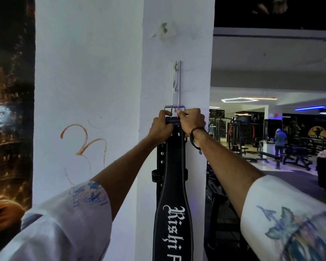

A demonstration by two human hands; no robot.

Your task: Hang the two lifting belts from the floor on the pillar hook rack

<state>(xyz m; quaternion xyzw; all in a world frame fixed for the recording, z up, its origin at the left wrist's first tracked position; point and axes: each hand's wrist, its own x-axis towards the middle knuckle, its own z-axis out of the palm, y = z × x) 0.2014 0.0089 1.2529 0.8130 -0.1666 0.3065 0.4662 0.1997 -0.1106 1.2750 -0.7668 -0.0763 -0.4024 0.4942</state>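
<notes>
Black leather lifting belt with white stitching (173, 213) hanging lengthwise down the white pillar (194, 44), metal buckle (174, 108) uppermost at the white hook rack (175, 81), left hand (161, 127) and right hand (191, 120) each in a tight grip on its top end

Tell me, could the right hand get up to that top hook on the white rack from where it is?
Probably yes. The right hand grips the belt at its buckle, just below the rack. The top hook sits straight above on the pillar with nothing across the way, though both hands are busy holding the belt.
</notes>
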